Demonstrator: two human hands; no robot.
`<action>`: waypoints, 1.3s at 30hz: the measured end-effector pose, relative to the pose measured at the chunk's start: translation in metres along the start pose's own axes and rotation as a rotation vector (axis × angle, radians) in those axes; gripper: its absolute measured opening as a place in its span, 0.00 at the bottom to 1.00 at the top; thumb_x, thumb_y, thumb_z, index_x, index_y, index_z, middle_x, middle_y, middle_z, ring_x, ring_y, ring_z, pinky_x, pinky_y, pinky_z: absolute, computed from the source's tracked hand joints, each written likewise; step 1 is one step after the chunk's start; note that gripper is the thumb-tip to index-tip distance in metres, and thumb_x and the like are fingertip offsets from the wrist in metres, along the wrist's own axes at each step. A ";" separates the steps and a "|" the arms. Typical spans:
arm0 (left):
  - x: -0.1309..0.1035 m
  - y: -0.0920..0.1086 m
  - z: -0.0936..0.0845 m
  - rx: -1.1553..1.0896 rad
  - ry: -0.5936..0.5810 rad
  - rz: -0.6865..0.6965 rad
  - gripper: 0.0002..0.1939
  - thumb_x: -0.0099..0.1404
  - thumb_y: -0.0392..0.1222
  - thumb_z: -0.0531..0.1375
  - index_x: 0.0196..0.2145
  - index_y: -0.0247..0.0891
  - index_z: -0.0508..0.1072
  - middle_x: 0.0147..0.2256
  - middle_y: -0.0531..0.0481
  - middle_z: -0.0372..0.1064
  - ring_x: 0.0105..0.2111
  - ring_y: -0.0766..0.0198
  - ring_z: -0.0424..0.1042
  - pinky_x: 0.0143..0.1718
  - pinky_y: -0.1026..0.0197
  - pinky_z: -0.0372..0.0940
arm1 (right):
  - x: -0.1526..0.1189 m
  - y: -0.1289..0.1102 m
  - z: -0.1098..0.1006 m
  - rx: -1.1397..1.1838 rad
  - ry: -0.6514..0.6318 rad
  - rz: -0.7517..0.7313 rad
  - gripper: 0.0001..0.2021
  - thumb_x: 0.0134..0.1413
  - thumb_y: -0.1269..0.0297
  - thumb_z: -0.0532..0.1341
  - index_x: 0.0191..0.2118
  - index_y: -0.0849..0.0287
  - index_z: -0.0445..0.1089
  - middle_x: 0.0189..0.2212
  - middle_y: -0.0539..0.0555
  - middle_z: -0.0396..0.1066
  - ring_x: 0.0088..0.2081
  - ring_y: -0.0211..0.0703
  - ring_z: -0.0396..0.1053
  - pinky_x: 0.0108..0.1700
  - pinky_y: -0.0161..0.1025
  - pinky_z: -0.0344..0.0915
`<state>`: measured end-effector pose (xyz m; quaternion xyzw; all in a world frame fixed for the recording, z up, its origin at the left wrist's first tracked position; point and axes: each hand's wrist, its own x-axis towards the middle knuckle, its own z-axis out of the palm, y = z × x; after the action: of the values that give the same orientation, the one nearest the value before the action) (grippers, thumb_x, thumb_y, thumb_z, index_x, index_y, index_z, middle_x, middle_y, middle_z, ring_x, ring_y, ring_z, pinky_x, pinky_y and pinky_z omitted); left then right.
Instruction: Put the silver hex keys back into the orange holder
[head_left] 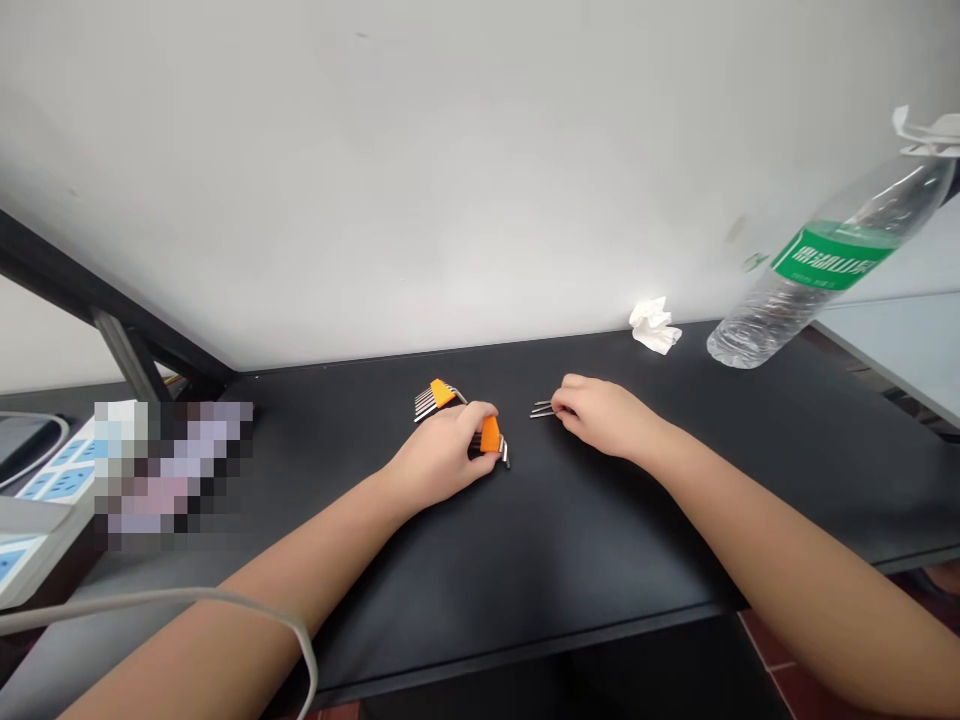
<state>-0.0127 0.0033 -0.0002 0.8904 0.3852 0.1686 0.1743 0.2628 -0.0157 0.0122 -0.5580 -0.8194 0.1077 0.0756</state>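
My left hand [448,452] is closed around an orange hex key holder [490,434], thumb below and fingers above. Short bent key ends stick out at the holder's right side. Just behind that hand, a second orange holder [442,392] lies on the black table with several hex keys fanned to its left. My right hand [600,412] has its fingertips pinched at a few loose hex keys [541,409] on the tabletop. Their shafts point left, and the ends under my fingers are hidden.
A crumpled white tissue [655,326] lies by the wall. At right stands a clear plastic bottle [817,265] with a green label. White power strips [75,470] sit at left beside a pixelated patch. A pale cable [225,596] crosses over my left forearm.
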 end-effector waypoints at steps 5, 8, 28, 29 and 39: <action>0.001 0.000 0.000 0.025 0.002 0.019 0.22 0.61 0.41 0.65 0.53 0.41 0.69 0.39 0.48 0.77 0.39 0.56 0.78 0.39 0.55 0.73 | -0.001 -0.007 -0.002 0.009 -0.083 0.042 0.06 0.56 0.72 0.60 0.29 0.57 0.67 0.35 0.54 0.72 0.30 0.41 0.65 0.29 0.38 0.55; 0.001 0.000 0.002 0.023 0.018 0.039 0.23 0.61 0.41 0.65 0.53 0.41 0.69 0.39 0.47 0.77 0.39 0.56 0.78 0.40 0.55 0.73 | -0.003 -0.016 -0.002 0.057 -0.068 0.034 0.06 0.52 0.72 0.62 0.27 0.57 0.65 0.32 0.53 0.72 0.30 0.41 0.66 0.29 0.37 0.54; -0.005 0.005 0.005 0.044 0.097 0.302 0.23 0.63 0.38 0.65 0.55 0.39 0.69 0.36 0.48 0.73 0.35 0.60 0.74 0.37 0.58 0.70 | 0.000 -0.026 0.001 1.009 -0.357 0.090 0.03 0.56 0.66 0.63 0.36 0.58 0.72 0.25 0.46 0.69 0.20 0.31 0.61 0.20 0.29 0.57; -0.005 0.008 0.005 0.045 0.088 0.314 0.22 0.63 0.38 0.66 0.54 0.39 0.69 0.36 0.48 0.74 0.35 0.60 0.74 0.37 0.58 0.70 | 0.001 -0.028 0.003 1.059 -0.367 0.112 0.04 0.57 0.64 0.64 0.36 0.58 0.72 0.25 0.46 0.69 0.19 0.30 0.60 0.19 0.29 0.56; -0.005 0.005 0.006 -0.049 0.145 0.210 0.23 0.61 0.41 0.67 0.53 0.41 0.70 0.40 0.48 0.77 0.38 0.59 0.78 0.40 0.58 0.72 | 0.005 -0.029 0.019 1.608 -0.345 0.118 0.14 0.53 0.59 0.73 0.39 0.61 0.73 0.31 0.53 0.77 0.28 0.36 0.74 0.32 0.35 0.74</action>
<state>-0.0098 -0.0046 -0.0038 0.9067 0.2974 0.2594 0.1490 0.2309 -0.0231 0.0017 -0.3512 -0.4615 0.7494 0.3194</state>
